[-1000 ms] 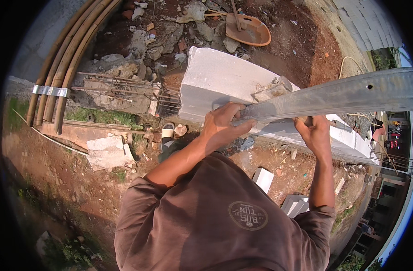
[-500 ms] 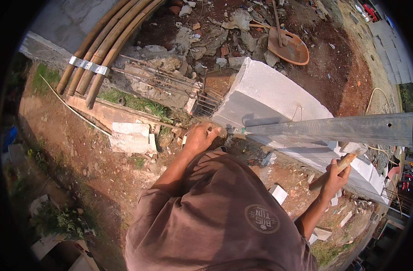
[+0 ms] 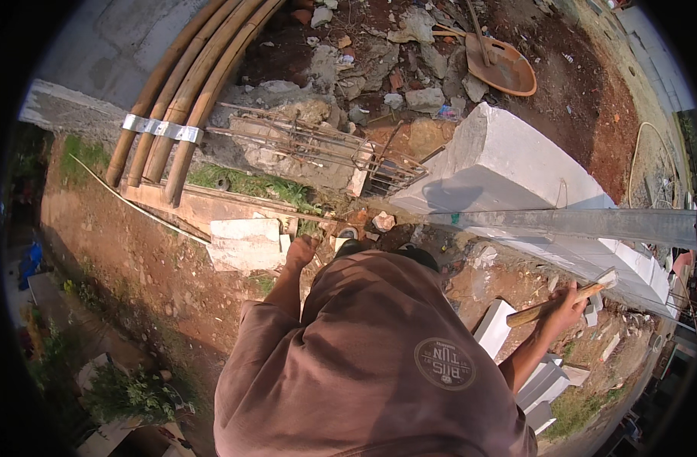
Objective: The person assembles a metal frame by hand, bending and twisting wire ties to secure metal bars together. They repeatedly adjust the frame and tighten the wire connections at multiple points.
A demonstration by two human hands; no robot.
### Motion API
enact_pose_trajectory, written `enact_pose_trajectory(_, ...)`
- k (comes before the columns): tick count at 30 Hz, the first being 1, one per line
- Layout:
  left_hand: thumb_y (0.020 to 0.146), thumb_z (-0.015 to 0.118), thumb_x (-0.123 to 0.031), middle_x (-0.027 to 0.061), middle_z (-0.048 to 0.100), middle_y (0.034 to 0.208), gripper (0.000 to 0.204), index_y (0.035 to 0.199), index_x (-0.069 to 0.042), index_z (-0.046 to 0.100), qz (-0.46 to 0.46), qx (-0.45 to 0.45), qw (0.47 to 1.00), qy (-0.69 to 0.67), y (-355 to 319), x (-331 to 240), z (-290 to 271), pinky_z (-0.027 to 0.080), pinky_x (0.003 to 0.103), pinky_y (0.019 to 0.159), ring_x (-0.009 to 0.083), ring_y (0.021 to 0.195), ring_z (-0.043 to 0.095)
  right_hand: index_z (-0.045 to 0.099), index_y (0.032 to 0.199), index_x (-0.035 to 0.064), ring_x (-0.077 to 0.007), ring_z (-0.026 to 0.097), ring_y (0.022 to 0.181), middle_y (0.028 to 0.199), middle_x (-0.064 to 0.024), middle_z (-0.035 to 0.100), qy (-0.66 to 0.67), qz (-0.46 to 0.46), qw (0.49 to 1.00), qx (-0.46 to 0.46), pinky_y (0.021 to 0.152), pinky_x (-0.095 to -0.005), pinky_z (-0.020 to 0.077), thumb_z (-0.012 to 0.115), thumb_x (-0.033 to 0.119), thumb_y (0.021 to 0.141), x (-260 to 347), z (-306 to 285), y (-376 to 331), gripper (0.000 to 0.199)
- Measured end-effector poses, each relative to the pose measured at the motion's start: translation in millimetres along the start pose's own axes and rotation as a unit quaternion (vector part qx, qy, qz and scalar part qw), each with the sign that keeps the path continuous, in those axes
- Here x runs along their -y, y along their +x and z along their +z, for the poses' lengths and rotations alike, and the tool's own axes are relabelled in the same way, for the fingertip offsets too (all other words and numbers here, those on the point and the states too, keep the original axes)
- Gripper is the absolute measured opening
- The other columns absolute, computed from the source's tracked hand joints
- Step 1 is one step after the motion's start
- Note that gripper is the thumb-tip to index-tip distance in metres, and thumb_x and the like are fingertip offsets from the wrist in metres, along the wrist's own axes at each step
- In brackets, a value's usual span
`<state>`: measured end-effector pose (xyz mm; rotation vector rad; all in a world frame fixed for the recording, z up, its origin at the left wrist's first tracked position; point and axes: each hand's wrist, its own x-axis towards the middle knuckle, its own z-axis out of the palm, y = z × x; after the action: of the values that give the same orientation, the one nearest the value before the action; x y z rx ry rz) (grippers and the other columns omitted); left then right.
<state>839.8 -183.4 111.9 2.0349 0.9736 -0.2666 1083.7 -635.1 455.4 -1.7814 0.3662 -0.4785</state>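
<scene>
Rubble-strewn dirt below; right hand (image 3: 563, 308) fingers grip a wooden-handled tool (image 3: 559, 298); left hand's (image 3: 301, 249) fingers unclear.

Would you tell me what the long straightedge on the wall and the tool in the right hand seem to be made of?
Long straightedge: probably aluminium, judging by its dull grey, flat, smooth faces. Tool in the right hand: pale tan handle, likely wood; its head is too small to tell.

Single head cam, fisheye, looking steeply down — wearer's brown shirt (image 3: 379, 365) close, ground w/ rubble well below
</scene>
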Motion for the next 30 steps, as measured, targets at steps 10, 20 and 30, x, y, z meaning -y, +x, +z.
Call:
enact_pose_trajectory(10,0.094,0.047,-0.020,0.0154,0.061,0.064,0.029,0.072,-0.007,0.062,0.075,0.043,0.966,0.243,-1,170,-34,0.048,0.042,0.052,0.0305,0.058,0.062,0.055,0.097,0.0069,-0.0080,0.048,0.053,0.065,0.0014,0.048,0.015,-0.020,0.995,-0.099,0.047,-0.0222,0.0368,0.061,0.025,0.089,13,10,-41,0.021)
enact_pose_trajectory(20,0.091,0.057,-0.030,0.0070,0.055,0.060,0.038,0.071,0.002,0.056,0.119,0.190,0.956,-0.189,77,91,-46,0.047,0.027,0.046,0.0134,0.047,0.053,0.057,0.093,0.0037,-0.0070,0.047,0.052,0.064,0.0021,0.049,0.036,0.080,0.991,-0.103,0.047,-0.0230,0.0375,0.066,0.024,0.084,-24,5,-70,0.024)
enact_pose_trajectory(30,0.086,0.058,-0.041,0.0150,0.062,0.073,0.044,0.092,0.001,0.066,0.060,0.197,0.951,0.229,76,-88,-62,0.046,0.047,0.072,0.0294,0.077,0.062,0.059,0.099,0.0012,-0.0103,0.050,0.049,0.064,-0.0014,0.054,-0.017,0.267,0.953,-0.139,0.045,-0.0264,0.0396,0.066,0.030,0.082,-75,-39,-162,0.035)
